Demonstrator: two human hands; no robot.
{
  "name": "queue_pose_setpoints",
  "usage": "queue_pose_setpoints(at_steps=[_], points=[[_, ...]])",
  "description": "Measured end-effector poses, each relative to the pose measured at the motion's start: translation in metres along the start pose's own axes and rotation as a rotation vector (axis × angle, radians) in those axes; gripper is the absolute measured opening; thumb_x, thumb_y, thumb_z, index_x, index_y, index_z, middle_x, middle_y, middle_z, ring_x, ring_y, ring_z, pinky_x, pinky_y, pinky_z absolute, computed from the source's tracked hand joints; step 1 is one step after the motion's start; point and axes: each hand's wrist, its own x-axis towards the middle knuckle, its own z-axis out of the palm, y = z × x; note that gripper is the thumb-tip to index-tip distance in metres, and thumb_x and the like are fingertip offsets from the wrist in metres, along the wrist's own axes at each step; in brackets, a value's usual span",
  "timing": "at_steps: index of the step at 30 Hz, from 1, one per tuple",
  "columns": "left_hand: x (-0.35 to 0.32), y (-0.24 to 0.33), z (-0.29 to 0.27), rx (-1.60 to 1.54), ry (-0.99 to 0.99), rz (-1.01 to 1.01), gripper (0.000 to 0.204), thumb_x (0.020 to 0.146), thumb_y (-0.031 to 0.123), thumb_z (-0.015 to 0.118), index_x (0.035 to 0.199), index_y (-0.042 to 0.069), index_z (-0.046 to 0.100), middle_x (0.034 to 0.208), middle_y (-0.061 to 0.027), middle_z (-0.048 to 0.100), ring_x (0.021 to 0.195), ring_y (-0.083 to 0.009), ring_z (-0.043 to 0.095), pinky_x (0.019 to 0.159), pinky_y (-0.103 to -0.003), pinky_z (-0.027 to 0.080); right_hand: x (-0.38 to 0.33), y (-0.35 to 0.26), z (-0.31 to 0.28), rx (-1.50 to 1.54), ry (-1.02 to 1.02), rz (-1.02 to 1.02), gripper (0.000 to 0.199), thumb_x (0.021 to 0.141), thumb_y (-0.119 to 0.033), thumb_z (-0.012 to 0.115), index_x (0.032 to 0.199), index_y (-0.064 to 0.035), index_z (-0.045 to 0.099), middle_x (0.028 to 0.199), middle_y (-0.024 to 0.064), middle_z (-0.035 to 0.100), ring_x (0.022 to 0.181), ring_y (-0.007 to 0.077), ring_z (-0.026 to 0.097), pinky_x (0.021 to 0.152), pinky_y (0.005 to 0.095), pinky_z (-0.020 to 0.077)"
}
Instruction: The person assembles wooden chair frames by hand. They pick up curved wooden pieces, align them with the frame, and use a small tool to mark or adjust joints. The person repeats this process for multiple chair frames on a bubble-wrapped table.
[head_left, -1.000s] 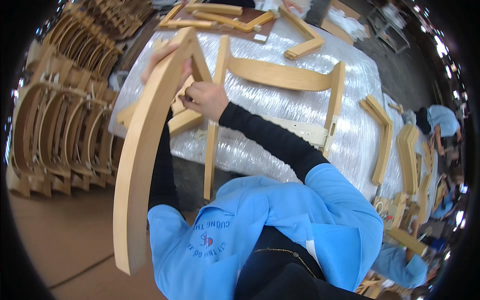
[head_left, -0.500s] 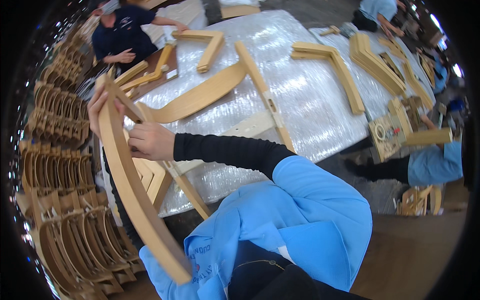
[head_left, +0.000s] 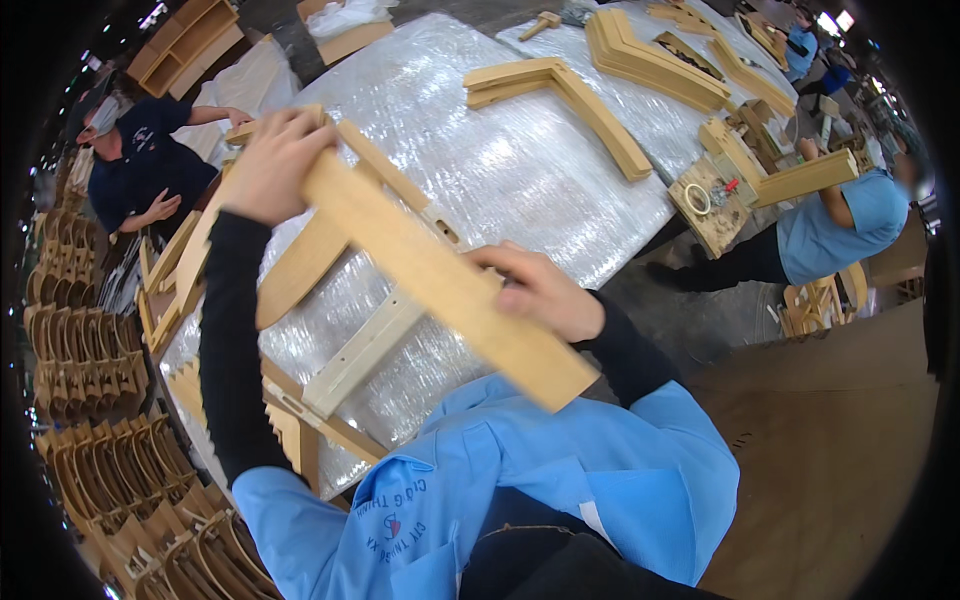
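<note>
A broad pale-wood frame piece (head_left: 430,265) is held up at a slant over the table, near my chest. My left hand (head_left: 275,168) is closed over its far upper end, fingers wrapped around. My right hand (head_left: 540,292) grips the right-hand edge toward the nearer end, with the fingertips partly hidden behind the wood. Beneath it on the table lie a curved wooden slat (head_left: 305,265), a pale rail with holes (head_left: 360,350) and a slotted wooden bar (head_left: 390,175). The held piece covers part of them.
Shiny plastic wrap covers the table (head_left: 420,90). Angled wooden parts (head_left: 590,105) lie on its far side. A person in a dark shirt (head_left: 150,150) stands at the left, another in light blue (head_left: 840,235) at the right beside a wooden jig (head_left: 715,200). Curved wooden parts (head_left: 90,350) are stacked at left.
The wooden frame piece has swung from the left to in front of me, its near end now pointing right. My right hand has moved onto its right edge. The view has shifted.
</note>
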Motion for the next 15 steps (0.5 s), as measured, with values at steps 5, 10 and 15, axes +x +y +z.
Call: queue_pose_setpoints(at_steps=[5, 10, 15], points=[[0.139, 0.068, 0.089, 0.077, -0.273, 0.180, 0.053, 0.067, 0.015, 0.084, 0.117, 0.017, 0.067, 0.120, -0.0085, 0.062, 0.125, -0.0276, 0.052, 0.101, -0.047, 0.042, -0.054, -0.011, -0.066, -0.577, 0.210, 0.199, 0.084, 0.077, -0.041, 0.088, 0.140, 0.0016, 0.053, 0.112, 0.0164, 0.068, 0.108, 0.0267, 0.061, 0.092, 0.0389, 0.0516], [0.245, 0.147, 0.133, 0.079, -0.315, 0.310, 0.062, 0.064, 0.020, 0.085, 0.124, 0.020, 0.065, 0.123, -0.0075, 0.060, 0.126, -0.0276, 0.051, 0.106, -0.050, 0.041, -0.076, 0.094, -0.089, -1.260, 0.704, 0.312, 0.081, 0.069, -0.041, 0.091, 0.133, -0.0033, 0.059, 0.097, 0.0153, 0.068, 0.090, 0.0314, 0.060, 0.079, 0.0405, 0.0537], [0.219, 0.185, 0.192, -0.433, 0.289, 0.346, 0.051, 0.074, 0.009, 0.075, 0.123, 0.019, 0.064, 0.140, -0.0093, 0.054, 0.136, -0.0322, 0.046, 0.115, -0.059, 0.034, -0.106, 0.196, -0.134, -1.074, 0.918, 0.351, 0.068, 0.070, -0.040, 0.090, 0.122, -0.0037, 0.067, 0.090, 0.0135, 0.066, 0.086, 0.0294, 0.059, 0.073, 0.0398, 0.0519]])
